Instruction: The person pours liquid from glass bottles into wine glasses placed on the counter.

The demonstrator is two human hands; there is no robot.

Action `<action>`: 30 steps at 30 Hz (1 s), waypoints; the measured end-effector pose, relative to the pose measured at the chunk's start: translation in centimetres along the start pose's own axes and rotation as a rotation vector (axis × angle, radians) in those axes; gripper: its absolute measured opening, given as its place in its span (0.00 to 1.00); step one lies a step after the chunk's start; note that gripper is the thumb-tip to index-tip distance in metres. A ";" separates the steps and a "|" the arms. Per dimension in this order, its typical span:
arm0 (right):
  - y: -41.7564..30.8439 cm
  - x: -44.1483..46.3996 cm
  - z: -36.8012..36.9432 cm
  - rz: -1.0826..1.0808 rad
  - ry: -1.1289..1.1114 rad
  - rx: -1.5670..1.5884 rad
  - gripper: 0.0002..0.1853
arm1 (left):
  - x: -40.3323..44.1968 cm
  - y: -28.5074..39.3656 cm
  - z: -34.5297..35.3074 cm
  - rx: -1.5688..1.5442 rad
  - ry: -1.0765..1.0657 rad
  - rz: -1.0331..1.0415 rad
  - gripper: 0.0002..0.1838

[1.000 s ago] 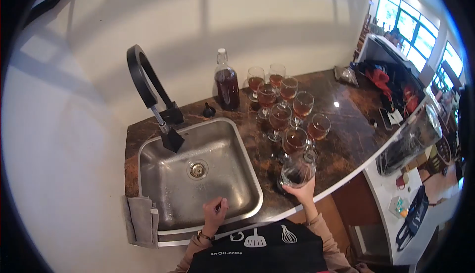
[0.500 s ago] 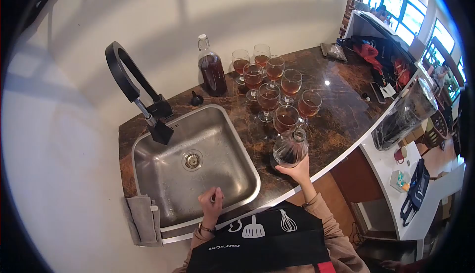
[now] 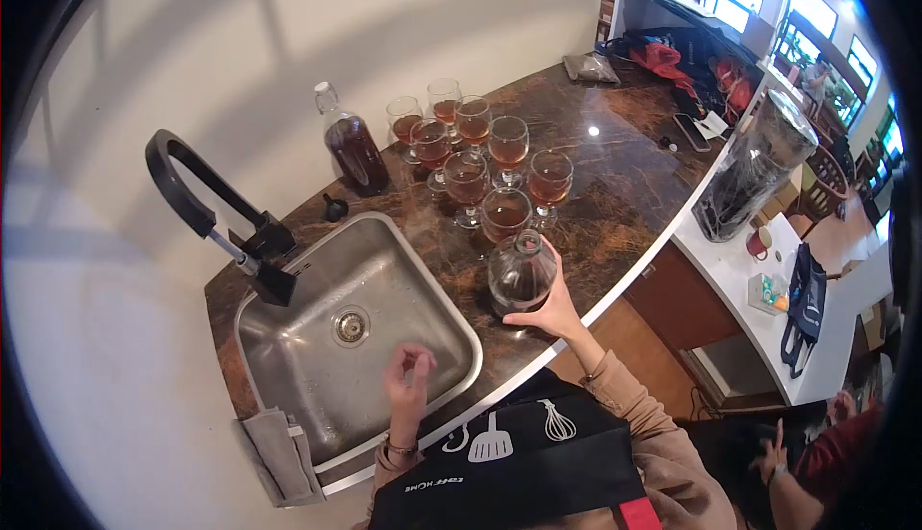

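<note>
R hand wraps glass jug low, best spot, prob slick n fragile; L hand half-curled, contents unclear.

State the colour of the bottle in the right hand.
The bottle is clear, colourless glass, best seen in the head view.

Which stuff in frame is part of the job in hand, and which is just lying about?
Likely part of the job:
- clear glass bottle, in the right hand
- eight stemmed glasses of amber liquid
- swing-top bottle of dark liquid

Apparently just lying about:
- phone
- plastic pouch
- mug
</note>
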State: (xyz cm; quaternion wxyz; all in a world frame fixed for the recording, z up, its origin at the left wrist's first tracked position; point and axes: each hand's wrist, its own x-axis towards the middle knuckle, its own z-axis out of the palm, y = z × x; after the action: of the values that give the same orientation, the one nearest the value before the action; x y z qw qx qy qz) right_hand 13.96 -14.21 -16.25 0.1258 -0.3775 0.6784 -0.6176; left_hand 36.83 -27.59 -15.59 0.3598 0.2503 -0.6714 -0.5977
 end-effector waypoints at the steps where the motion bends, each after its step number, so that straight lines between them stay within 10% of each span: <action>1: -0.4 0.0 -0.2 -0.015 -0.010 -0.016 0.68 | 0.7 0.5 0.7 0.066 -0.083 0.083 0.06; 6: 1.2 0.0 -3.8 0.044 -0.156 -0.086 0.68 | 3.6 3.6 5.9 0.224 -0.212 0.278 0.21; 12: 5.8 1.5 -15.4 0.190 0.047 -0.152 0.24 | 4.8 3.6 10.8 0.295 -0.102 0.333 0.34; 16: 14.1 7.2 -27.9 0.231 0.331 -0.204 0.17 | 4.6 2.6 12.8 0.375 0.085 0.357 0.39; 22: 28.0 18.4 -44.4 0.170 0.561 -0.705 0.20 | 3.7 2.7 14.3 0.437 0.261 0.320 0.39; 30: 27.9 22.2 -43.3 0.046 0.389 -1.027 0.28 | 1.9 3.4 16.1 0.508 0.397 0.269 0.40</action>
State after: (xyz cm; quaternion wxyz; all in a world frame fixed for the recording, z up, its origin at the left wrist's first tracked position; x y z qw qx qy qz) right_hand -38.75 1.86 -26.79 -0.1889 -0.2544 0.9114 -0.2626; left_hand 23.38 -18.48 -12.28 0.4851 0.3525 -0.7425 -0.2984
